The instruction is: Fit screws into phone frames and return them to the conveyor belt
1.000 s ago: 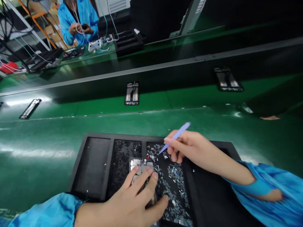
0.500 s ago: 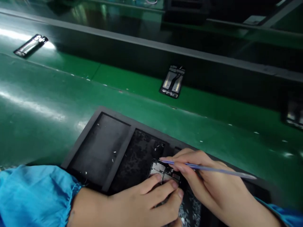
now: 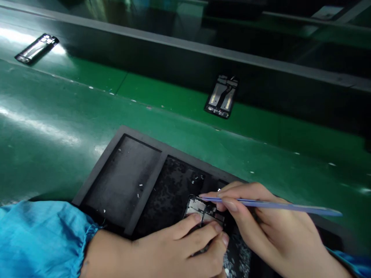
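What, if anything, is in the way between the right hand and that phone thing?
Nothing visible: the right hand grips a purple tool, its tip by the upper edge of the phone part. The left hand covers the lower part.

Left hand (image 3: 182, 247), bottom centre, palm down, fingers slightly parted; right hand (image 3: 269, 231), lower right, fingers pinched.

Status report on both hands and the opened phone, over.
Left hand laid over opened phone, above black tray. Right hand gripping purple tweezers, tips near phone's far edge, contact unclear. In the way: left hand hides phone's near part.
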The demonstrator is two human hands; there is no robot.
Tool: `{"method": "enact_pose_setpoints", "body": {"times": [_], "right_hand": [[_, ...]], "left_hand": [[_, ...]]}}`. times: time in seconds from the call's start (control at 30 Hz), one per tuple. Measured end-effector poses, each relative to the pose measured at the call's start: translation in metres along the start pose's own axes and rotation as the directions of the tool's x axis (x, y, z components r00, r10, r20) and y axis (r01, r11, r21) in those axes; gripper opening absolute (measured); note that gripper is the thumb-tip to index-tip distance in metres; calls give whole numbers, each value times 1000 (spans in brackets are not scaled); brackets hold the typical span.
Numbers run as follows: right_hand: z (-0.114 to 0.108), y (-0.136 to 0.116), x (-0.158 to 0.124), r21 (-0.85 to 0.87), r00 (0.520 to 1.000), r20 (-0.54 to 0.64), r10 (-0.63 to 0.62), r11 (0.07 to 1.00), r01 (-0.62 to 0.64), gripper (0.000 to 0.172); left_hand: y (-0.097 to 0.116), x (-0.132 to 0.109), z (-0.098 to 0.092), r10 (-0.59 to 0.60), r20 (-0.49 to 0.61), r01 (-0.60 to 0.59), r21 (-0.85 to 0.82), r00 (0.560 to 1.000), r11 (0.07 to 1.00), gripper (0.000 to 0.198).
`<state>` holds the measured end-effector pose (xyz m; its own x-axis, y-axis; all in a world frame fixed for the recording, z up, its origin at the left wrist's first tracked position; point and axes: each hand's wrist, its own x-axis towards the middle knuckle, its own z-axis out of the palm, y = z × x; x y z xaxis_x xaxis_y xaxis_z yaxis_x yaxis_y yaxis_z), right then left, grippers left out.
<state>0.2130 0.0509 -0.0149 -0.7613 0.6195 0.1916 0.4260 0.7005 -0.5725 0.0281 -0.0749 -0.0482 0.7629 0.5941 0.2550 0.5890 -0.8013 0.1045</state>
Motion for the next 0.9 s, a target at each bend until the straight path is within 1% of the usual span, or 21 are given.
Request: {"method": "enact_pose_setpoints", "body": {"times": [0.07,0.23,0.33,0.43,0.6,0.73,0.77,0.8,0.87,0.9], "right_hand": [[0,-1,-1,-22,1000,9,-7,1000,7,16],[0,-4,-9,-105,997,23,-68,992,70,14],[0,-7,-12,-103,996,52,-76,991,82,13],[-1,-9,-10,-83,994,81,-74,993,81,11],[-2,-11,-2,-117,991,86,-99,987,109,17],[-5,-12,-3,-150,992,67,-107,982,117,18],[-6,-12,-3,-148,994,56,-91,984,98,17],[-6,-13,-4,-136,998,13,-56,989,57,15],[-6,-12,-5,-62,994,-89,55,996,-61,10],[-5,-11,-4,-15,983,-143,118,992,-122,8]], "left_hand": [[0,0,0,2,-9,-2,2,1000,1000,35],[-1,1,-2,-1,-20,1,-6,1000,1000,34],[-2,2,-4,0,-21,0,-4,1000,1000,34],[-3,3,-5,0,-12,0,1,1000,1000,34],[-2,2,-4,11,-6,-11,-8,1000,1000,34],[-2,2,-4,3,-24,-3,-9,1000,1000,31],[-2,2,-4,-1,-29,1,-10,1000,1000,30],[-2,2,-4,-2,-30,1,-10,1000,1000,30],[-2,2,-4,0,-16,0,-10,1000,1000,31],[-2,1,-5,3,-5,-3,-10,1000,1000,33]]}}
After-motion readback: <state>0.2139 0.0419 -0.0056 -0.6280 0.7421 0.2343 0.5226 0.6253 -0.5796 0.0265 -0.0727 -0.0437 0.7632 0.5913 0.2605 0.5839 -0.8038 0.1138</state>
